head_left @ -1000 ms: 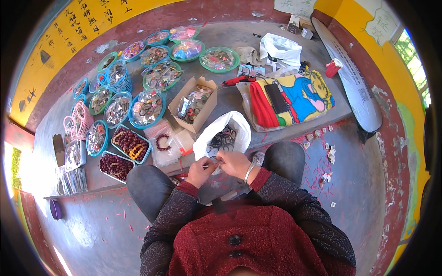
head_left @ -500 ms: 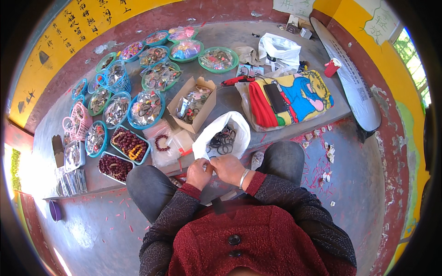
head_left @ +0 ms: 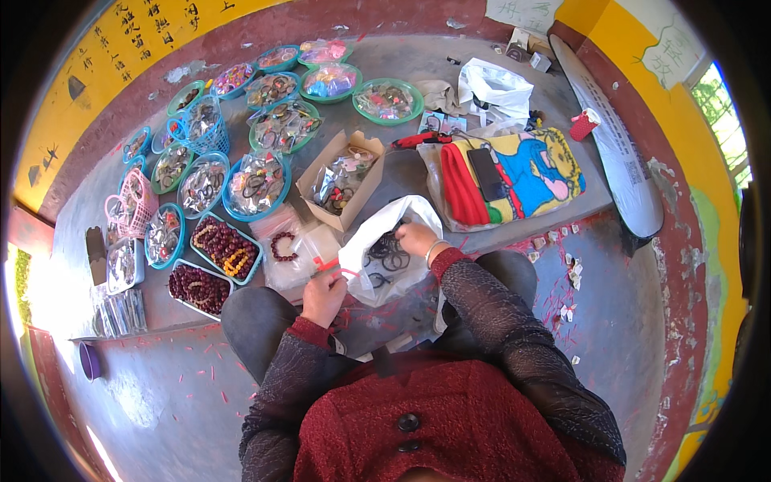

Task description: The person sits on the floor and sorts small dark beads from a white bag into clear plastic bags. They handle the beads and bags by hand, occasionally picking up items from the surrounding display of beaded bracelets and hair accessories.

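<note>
My left hand (head_left: 323, 298) is pinched closed beside the white plastic bag (head_left: 365, 291). A thin red strip (head_left: 351, 273) shows at its fingertips and looks like the edge of a small clear bag, most of which I cannot make out. My right hand (head_left: 417, 239) reaches over the right rim of the white bag, fingers bent down among black ring-shaped bands (head_left: 391, 259). Its fingertips are partly hidden, so what they grip is unclear. Left of the white bag, a stack of clear plastic bags (head_left: 299, 261) lies with a dark red bead bracelet (head_left: 283, 247) on top.
A cardboard box (head_left: 344, 210) of packaged trinkets stands behind the white bag. Trays of beads (head_left: 198, 291) and several round baskets (head_left: 255, 186) fill the left. At right lie a colourful folded blanket (head_left: 526, 181), with a phone (head_left: 487, 173) on it, and red-handled pliers (head_left: 422, 140).
My hands have parted from their pinch in front of the white bag. The right moved up into the bag; the left shifted slightly left, with a red strip now showing at it.
</note>
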`<state>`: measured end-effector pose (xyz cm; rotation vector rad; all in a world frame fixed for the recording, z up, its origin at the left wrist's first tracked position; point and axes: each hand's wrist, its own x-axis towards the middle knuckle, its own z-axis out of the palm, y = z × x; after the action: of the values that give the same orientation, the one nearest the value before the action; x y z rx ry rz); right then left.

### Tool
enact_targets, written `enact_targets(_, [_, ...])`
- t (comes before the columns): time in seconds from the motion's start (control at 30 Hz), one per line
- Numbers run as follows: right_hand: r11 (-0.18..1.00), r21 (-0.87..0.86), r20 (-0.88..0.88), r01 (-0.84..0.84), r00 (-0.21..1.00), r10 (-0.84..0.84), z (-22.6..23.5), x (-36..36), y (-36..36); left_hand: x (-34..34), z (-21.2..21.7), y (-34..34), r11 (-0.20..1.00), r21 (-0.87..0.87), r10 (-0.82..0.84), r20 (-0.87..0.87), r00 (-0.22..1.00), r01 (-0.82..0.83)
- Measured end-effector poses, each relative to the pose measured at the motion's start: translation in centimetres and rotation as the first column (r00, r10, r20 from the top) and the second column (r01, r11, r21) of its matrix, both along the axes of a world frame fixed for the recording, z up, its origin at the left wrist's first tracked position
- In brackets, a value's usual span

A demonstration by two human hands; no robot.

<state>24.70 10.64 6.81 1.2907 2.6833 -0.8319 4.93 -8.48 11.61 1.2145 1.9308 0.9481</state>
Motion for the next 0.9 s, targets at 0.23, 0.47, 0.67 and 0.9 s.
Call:
enact_targets(0.23, [0.967,0.220,0.182,0.126,0.969,-0.168,-6.4,-0.7,-2.8,1.0,-0.5,0.6,0.998,-0.052,-0.009,0.143,0.990,0.017])
enact_targets(0.47, [0.960,0.160,0.160,0.228,0.954,-0.253,-5.7,-1.0,-1.4,0.7,-2.3,1.1,1.000,-0.011,-0.012,0.064,0.998,0.013])
enact_targets(0.67, [0.936,0.163,-0.104,0.313,0.948,-0.299,0.6,-0.5,0.0,0.7,-2.7,1.1,0.999,0.031,-0.032,-0.010,0.999,0.032])
enact_targets(0.9, [0.928,-0.367,-0.328,0.061,0.925,-0.191,9.9,1.5,-2.3,0.8,-0.1,0.9,0.993,-0.042,-0.111,-0.054,0.992,0.109])
